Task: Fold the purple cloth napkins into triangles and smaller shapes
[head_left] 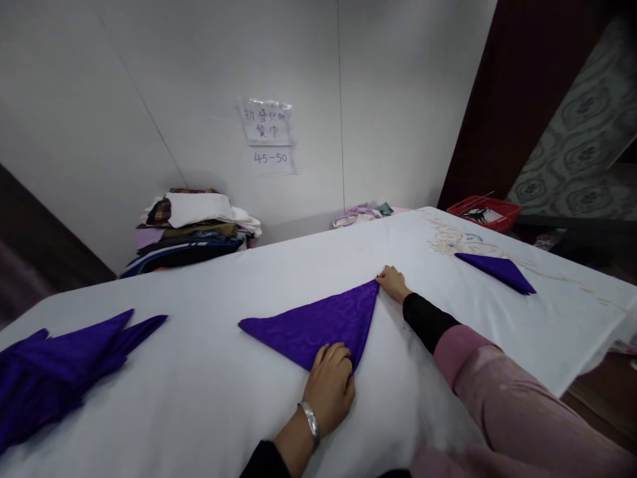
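Observation:
A purple cloth napkin point(313, 323), folded to a triangle with a faint woven pattern, lies on the white tablecloth point(209, 398) before me. My left hand point(331, 385), wearing a silver bangle, is closed at the napkin's near corner, fingers bent over the cloth; the fingertips are partly hidden. At the far right corner, my right hand point(393, 282) pinches the tip of the same napkin. Farther right lies another folded purple napkin point(497, 270), a narrower triangle. A loose heap of purple napkins point(64, 372) spreads at the left.
Behind the table's far edge, a stack of folded clothes point(194, 229) stands at the left and a small cloth pile point(361, 214) near the middle. A red basket point(507, 214) sits at the back right. Paper signs point(269, 126) hang on the pale wall point(398, 99).

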### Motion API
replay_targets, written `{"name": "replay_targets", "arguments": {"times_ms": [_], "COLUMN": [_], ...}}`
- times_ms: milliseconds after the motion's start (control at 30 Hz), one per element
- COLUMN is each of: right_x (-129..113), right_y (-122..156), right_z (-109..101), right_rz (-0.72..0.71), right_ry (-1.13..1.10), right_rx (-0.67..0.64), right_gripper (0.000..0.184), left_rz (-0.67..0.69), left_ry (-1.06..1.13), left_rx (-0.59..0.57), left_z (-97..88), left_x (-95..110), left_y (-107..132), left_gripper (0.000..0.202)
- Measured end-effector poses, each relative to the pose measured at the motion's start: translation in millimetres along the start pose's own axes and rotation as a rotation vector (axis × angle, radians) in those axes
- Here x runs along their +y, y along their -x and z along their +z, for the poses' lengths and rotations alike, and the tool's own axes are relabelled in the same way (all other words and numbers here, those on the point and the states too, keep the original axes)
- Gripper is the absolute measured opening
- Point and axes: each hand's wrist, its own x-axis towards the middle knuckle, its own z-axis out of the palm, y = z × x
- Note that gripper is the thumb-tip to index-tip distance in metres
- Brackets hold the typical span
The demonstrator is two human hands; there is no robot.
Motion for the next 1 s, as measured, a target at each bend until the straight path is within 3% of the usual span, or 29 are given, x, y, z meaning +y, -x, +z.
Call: {"name": "replay_targets", "arguments": {"times_ms": [233, 433, 533, 600, 667, 700, 833, 1000], "right_x": [14, 52, 62, 63, 64, 65, 67, 65], "right_y": [50, 98, 101, 100, 99, 99, 99, 99], "right_z": [-15, -15, -11, -9, -7, -6, -5, -7], "right_rz": [-0.086, -0.166, -0.184, -0.18, -0.178, -0.181, -0.2, -0.187], "right_ry": [-0.057, -0.137, -0.177, -0.187, -0.194, -0.2, -0.244, -0.301], "right_rx": [-0.017, -0.012, 0.009, 0.014, 0.019, 0.022, 0.049, 0.045], "right_gripper": [0.012, 0.015, 0.02, 0.023, 0.026, 0.027, 0.029, 0.031], "left_rz": [0.023, 0.026, -0.207, -0.465, -0.795, -0.893, -1.066, -1.117], "left_ry": [-0.091, 0.028, 0.083, 0.077, 0.112, 0.116, 0.145, 0.142], "left_rx": [-0.04, -0.144, 0.036, 0.211, 0.283, 0.297, 0.307, 0.293], "left_z": [-33.9, -38.9, -46.0, -55.5, -65.9, -70.1, -74.4, -68.8], "left_x": [-6, -1, -25, -53, -85, -101, -146, -169], "left_y": [36, 68, 60, 49, 37, 31, 9, -7], "left_gripper": [0.019, 0.005, 0.011, 0.018, 0.029, 0.036, 0.051, 0.051]}}
